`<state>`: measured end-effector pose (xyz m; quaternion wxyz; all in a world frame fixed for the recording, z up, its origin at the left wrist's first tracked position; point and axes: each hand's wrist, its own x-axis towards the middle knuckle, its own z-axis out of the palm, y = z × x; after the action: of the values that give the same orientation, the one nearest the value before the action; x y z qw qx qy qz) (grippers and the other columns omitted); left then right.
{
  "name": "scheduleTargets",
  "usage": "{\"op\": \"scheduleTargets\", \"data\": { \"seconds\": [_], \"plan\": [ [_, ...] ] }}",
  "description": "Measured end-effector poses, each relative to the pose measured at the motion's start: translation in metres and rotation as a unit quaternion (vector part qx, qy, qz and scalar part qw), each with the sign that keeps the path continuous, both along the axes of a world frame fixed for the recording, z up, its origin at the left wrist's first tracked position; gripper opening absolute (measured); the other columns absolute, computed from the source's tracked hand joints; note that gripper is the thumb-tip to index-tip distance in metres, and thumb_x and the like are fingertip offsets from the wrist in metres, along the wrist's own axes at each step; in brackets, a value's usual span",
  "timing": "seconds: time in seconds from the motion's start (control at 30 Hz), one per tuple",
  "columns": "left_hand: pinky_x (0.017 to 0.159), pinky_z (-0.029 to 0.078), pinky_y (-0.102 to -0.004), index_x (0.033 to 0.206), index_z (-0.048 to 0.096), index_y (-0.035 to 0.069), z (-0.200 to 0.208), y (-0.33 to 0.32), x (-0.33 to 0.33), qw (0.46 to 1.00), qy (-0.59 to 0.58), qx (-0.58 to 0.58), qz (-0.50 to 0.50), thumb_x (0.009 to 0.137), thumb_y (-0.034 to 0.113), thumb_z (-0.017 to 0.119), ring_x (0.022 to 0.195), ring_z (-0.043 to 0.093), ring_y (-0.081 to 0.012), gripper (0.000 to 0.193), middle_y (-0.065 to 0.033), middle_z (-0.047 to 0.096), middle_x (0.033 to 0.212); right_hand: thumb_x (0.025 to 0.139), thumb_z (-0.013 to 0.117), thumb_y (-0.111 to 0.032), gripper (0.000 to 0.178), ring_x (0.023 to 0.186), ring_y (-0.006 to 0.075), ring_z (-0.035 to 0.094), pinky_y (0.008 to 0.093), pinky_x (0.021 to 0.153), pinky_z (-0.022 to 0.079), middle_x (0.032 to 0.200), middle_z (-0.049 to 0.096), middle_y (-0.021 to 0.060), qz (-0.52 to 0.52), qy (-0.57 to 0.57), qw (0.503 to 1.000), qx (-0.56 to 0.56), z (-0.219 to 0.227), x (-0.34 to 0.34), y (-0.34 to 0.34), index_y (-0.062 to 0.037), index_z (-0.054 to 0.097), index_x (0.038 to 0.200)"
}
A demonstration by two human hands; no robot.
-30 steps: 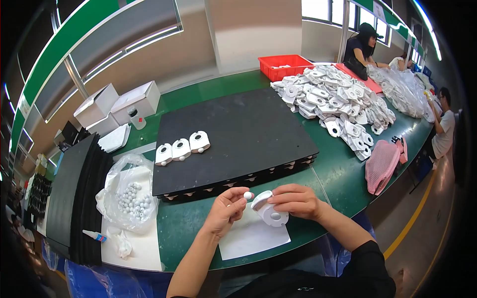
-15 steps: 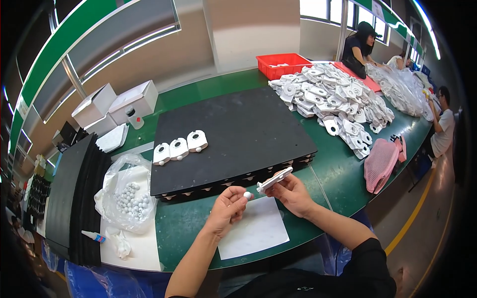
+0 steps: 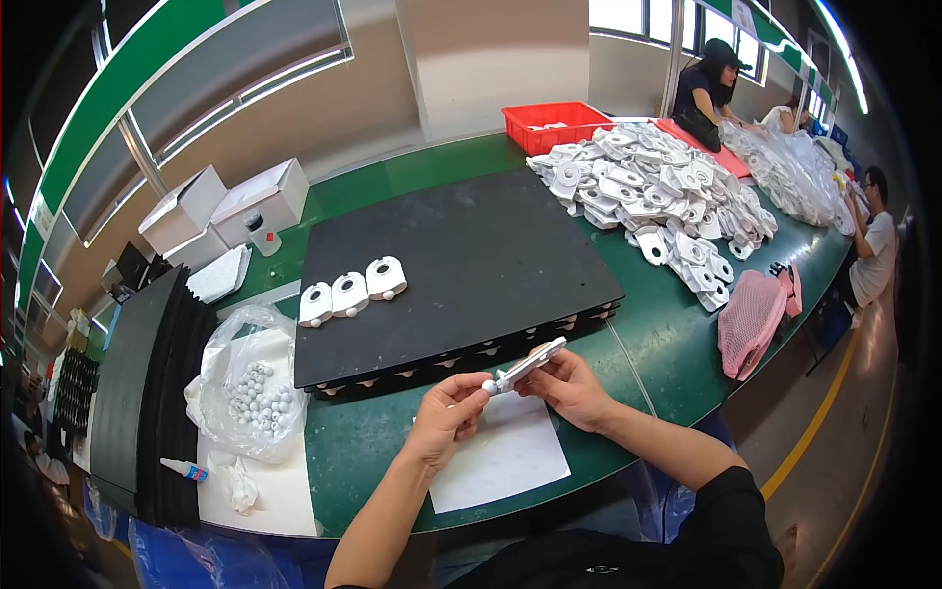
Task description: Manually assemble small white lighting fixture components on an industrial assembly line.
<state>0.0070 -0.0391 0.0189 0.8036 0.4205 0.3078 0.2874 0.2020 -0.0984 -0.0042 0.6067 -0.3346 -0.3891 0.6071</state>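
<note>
Between the fingertips of my left hand (image 3: 446, 420) is a small white ball (image 3: 490, 387). My right hand (image 3: 574, 391) pinches a flat white plastic part (image 3: 532, 363), tilted with its far end up. The ball sits against the part's lower left end. Both hands are over a white sheet of paper (image 3: 502, 454) at the table's front. Beyond them, three white plastic parts with dark round holes (image 3: 349, 292) stand in a row on a black foam board (image 3: 461, 265), each with a ball at its near edge.
A plastic bag of white balls (image 3: 260, 398) lies left, near a glue bottle (image 3: 184, 469) and stacked black boards (image 3: 147, 393). A heap of white parts (image 3: 657, 191), a red bin (image 3: 554, 126) and a pink mesh bag (image 3: 752, 322) are right. Co-workers (image 3: 711, 88) are beyond.
My right hand has brought the white part down and left, closing the gap to the ball, which now meets its end. My left hand has barely moved.
</note>
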Motion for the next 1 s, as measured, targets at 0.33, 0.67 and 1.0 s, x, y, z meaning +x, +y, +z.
{"op": "scheduleTargets", "data": {
  "seconds": [0.33,0.67,1.0],
  "plan": [
    [0.046,0.031,-0.0162,0.095,0.062,0.007,0.005,-0.005,0.007,0.998,0.03,0.055,0.022,0.074,0.007,0.068,0.057,0.044,-0.0015,0.022,0.0033,0.056,0.072,0.088,0.051,-0.006,0.02,0.084,0.0149,0.059,0.0276,0.077,0.049,0.098,0.059,0.0087,0.004,-0.016,1.0,-0.018,0.002,-0.002,-0.001,-0.0016,0.049,0.108],
    [0.052,0.033,-0.0163,0.086,0.06,0.003,-0.012,0.0,0.0,0.934,0.075,0.339,0.081,0.064,0.008,0.077,0.057,0.041,-0.0014,0.029,0.0058,0.05,0.066,0.085,0.054,-0.004,0.023,0.075,0.0088,0.053,0.0238,0.066,0.045,0.088,0.056,0.0029,0.069,-0.156,0.981,0.096,0.037,-0.001,0.011,-0.001,0.05,0.107],
    [0.038,0.023,-0.0165,0.103,0.051,0.004,-0.002,0.017,-0.009,0.99,-0.096,-0.088,0.054,0.089,0.027,0.052,0.052,0.036,-0.0052,0.027,0.001,0.042,0.065,0.078,0.058,-0.01,0.031,0.064,0.0115,0.056,0.0247,0.056,0.044,0.075,0.062,0.0084,-0.155,-0.426,0.887,0.083,0.053,0.001,0.184,0.0051,0.054,0.104]
  ]
}}
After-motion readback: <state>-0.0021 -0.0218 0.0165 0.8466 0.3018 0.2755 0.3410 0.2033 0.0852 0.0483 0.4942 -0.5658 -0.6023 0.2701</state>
